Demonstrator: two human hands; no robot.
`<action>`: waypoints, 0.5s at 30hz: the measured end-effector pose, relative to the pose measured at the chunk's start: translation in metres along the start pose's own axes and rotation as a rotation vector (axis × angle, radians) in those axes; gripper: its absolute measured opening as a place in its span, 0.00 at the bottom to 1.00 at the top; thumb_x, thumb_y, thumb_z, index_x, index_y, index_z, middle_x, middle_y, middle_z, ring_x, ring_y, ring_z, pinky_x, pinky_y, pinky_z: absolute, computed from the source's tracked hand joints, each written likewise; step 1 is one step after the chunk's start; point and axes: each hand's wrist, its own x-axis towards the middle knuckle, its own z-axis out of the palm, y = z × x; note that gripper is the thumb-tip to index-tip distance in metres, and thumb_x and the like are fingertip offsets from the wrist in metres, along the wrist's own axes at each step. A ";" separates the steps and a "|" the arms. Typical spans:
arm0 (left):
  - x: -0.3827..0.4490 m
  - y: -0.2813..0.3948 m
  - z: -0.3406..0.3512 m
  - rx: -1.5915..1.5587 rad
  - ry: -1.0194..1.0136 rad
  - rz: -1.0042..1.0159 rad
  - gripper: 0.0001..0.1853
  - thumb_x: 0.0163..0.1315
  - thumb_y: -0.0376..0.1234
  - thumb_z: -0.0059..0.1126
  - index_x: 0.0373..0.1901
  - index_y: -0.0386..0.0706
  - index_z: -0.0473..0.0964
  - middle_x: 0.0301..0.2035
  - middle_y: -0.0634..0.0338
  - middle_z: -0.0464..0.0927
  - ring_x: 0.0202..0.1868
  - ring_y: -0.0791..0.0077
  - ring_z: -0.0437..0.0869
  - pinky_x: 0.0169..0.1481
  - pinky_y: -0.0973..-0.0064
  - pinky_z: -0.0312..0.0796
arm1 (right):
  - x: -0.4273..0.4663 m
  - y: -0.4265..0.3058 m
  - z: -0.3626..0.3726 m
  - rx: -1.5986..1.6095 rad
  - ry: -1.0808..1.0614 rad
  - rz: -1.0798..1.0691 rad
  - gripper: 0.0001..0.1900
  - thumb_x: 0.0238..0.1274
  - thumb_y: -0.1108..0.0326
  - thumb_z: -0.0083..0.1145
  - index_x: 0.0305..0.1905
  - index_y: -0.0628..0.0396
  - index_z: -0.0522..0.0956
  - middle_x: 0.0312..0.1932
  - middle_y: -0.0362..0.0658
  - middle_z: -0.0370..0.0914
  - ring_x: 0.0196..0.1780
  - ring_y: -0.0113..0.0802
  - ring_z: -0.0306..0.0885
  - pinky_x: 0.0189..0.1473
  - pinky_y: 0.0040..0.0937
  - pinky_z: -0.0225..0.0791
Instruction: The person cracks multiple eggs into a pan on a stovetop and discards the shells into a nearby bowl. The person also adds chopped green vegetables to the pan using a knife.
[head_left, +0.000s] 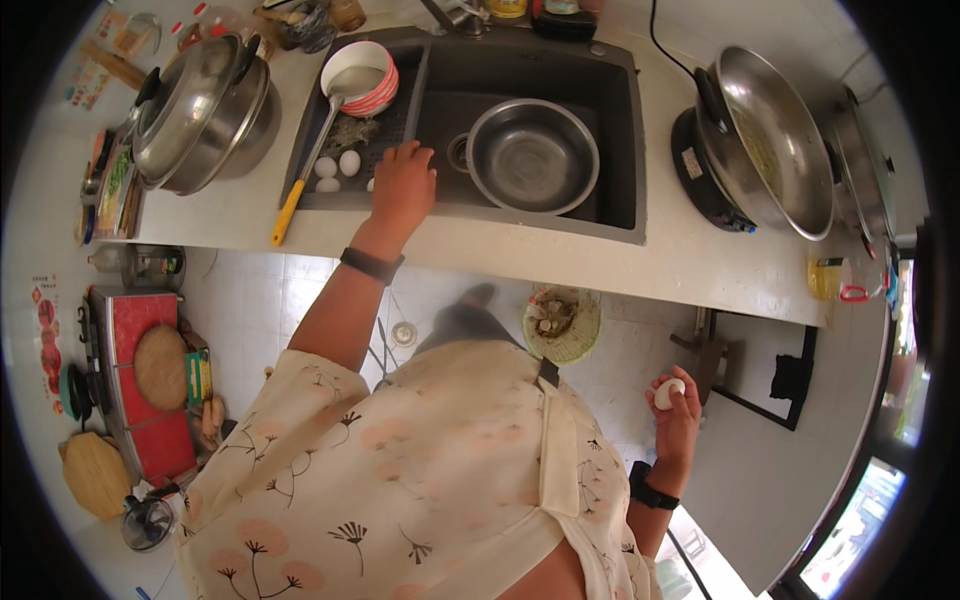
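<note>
My left hand (405, 180) is over the front of the sink's divider, back upward and fingers curled. What lies under its palm is hidden. The edge of an egg (370, 184) peeks out at its left side. Several white eggs (349, 163) rest in the left, shallow basin (401, 79). Behind them stands a red-and-white bowl (375, 94) with pale liquid inside and a yellow-handled ladle (315, 142) leaning out over the counter edge. Low at the right, away from the counter, my right hand (677, 424) holds an egg (667, 394) in its fingers.
A steel basin (532, 156) sits in the right sink bowl (615, 187). The lidded steamer pot (206, 112) occupies the left counter. At right, a steel wok (772, 142) tilts on an induction cooker (697, 165). Below the counter edge is a green waste basket (561, 337).
</note>
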 end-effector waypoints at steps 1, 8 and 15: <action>0.000 -0.007 0.004 0.060 0.014 -0.018 0.16 0.62 0.33 0.63 0.52 0.42 0.79 0.50 0.54 0.80 0.54 0.53 0.79 0.57 0.55 0.74 | 0.001 -0.006 0.005 0.002 -0.009 -0.012 0.17 0.75 0.69 0.51 0.63 0.58 0.73 0.50 0.44 0.78 0.52 0.34 0.78 0.56 0.35 0.77; -0.001 -0.050 0.013 -0.094 -0.220 -0.209 0.17 0.65 0.32 0.61 0.55 0.43 0.76 0.48 0.50 0.82 0.53 0.50 0.81 0.55 0.54 0.75 | 0.020 -0.043 0.055 -0.048 -0.060 -0.073 0.17 0.73 0.72 0.49 0.63 0.59 0.74 0.48 0.46 0.78 0.52 0.36 0.78 0.55 0.39 0.76; 0.003 -0.073 0.020 -0.338 -0.216 -0.345 0.12 0.66 0.33 0.58 0.50 0.43 0.75 0.44 0.48 0.84 0.49 0.45 0.83 0.51 0.50 0.76 | 0.042 -0.070 0.093 -0.078 -0.138 -0.092 0.16 0.73 0.72 0.50 0.61 0.58 0.74 0.47 0.46 0.79 0.50 0.34 0.78 0.53 0.36 0.76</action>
